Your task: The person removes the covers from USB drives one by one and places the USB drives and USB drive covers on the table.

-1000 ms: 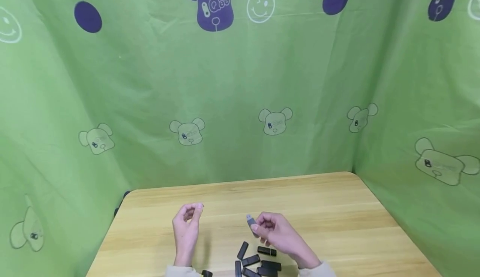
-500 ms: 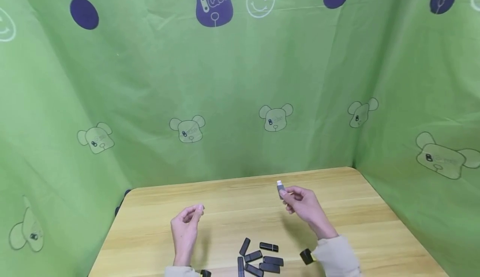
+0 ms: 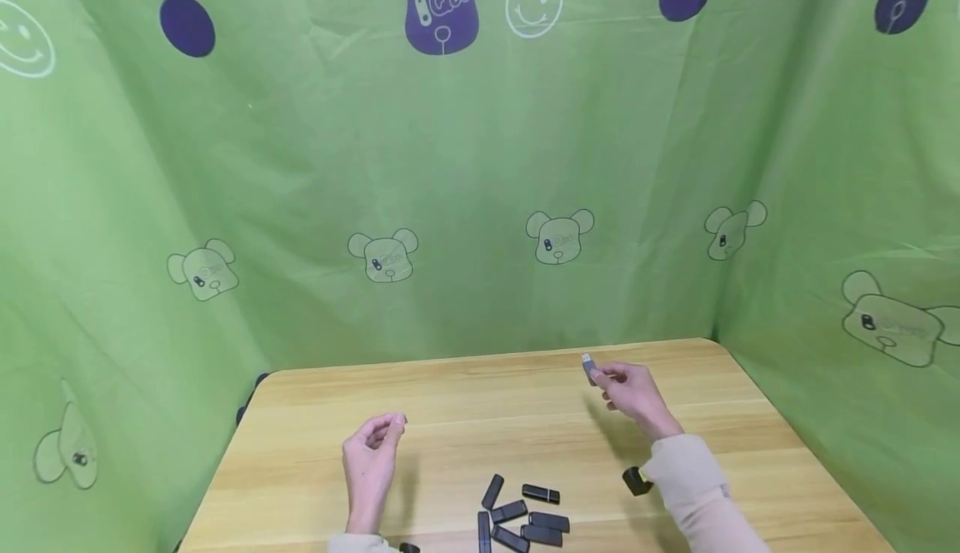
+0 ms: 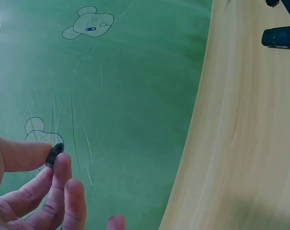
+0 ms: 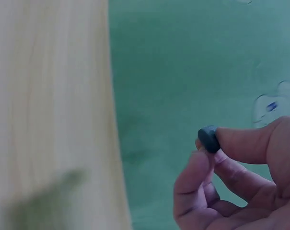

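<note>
My right hand (image 3: pixel 626 386) is raised over the far right part of the wooden table (image 3: pixel 465 420) and pinches an uncapped black USB stick (image 3: pixel 589 366), its metal plug pointing up and left. In the right wrist view the stick's dark end (image 5: pixel 209 139) sits between thumb and forefinger. My left hand (image 3: pixel 372 453) is held up at the near left and pinches a small black cap (image 4: pixel 54 154) between thumb and forefinger tips. A pile of several black USB sticks (image 3: pixel 521 515) lies on the table near the front edge, between both hands.
Green cloth with bear prints (image 3: pixel 480 161) walls the table at the back and both sides. Black wrist-camera gear (image 3: pixel 636 480) shows beside my right sleeve. A small dark piece (image 3: pixel 409 548) lies at the front edge near my left wrist.
My right hand has lifted the USB stick from just above the pile and carried it up and to the right, toward the far right of the table. My left hand has barely moved.
</note>
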Demonstrator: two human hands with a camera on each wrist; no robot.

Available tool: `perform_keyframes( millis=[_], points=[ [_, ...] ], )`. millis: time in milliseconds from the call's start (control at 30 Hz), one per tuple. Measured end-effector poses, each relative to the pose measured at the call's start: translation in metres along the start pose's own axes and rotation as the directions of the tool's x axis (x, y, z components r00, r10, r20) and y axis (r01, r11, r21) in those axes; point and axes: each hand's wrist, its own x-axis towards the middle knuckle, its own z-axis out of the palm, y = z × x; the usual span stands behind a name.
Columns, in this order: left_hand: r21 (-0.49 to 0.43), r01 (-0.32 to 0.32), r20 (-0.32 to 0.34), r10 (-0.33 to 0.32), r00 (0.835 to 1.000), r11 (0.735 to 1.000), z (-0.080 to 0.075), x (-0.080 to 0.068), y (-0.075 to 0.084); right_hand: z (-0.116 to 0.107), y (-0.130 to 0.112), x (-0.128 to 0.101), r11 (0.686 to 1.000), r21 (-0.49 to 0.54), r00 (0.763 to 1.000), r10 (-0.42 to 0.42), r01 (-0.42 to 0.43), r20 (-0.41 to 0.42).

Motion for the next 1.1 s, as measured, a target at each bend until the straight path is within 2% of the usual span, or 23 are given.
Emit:
perform_keyframes(
  millis=[267,467,700,1100],
  points=[
    [0.005,0.02,-0.002,-0.02,1.0,1.0,0.001,-0.002,-0.003,-0.003,0.039,0.021,0.993,-0.085,0.997,0.077,-0.079,-0.027],
    [0.02,0.024,-0.022,-0.024,0.999,1.0,-0.003,-0.003,-0.006,-0.001,0.061,0.024,0.981,-0.157,0.993,0.109,-0.116,-0.049],
    [0.004,0.032,-0.018,-0.032,0.999,0.999,-0.005,-0.005,-0.008,0.006,0.077,0.026,0.973,-0.117,0.98,0.194,-0.199,-0.049],
    [-0.005,0.025,0.008,-0.025,1.0,1.0,0.0,-0.004,-0.006,0.01,0.085,0.029,0.971,-0.114,0.975,0.202,-0.212,-0.092]
  ],
)
